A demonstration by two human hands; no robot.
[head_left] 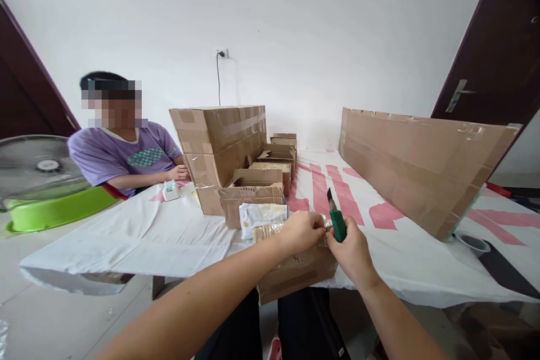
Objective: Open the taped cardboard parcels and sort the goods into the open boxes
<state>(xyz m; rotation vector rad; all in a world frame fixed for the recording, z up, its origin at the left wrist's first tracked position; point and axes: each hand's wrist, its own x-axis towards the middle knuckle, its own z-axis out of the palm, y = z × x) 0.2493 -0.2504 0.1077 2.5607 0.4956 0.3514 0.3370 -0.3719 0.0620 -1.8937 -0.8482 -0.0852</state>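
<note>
A small taped cardboard box (297,278) rests slightly tilted at the table's front edge, above my lap. My left hand (301,230) lies over its top, fingers pinched on a crinkled, shiny bit of clear tape (326,221) at the far right corner. Held in my right hand (353,250) is a green utility knife (338,226), its dark blade out and pointing up, away from the box. The right fingertips meet the left ones at that corner. Just behind the box lies a white printed packet (264,218). Part of the box top is hidden under my left hand.
Stacked cardboard boxes (223,146) stand left of centre, with a row of smaller open boxes (253,194) beside them. A tall cardboard panel (422,163) stands at the right. Across the table sits a person in a purple shirt (122,154), near a small white device (171,190).
</note>
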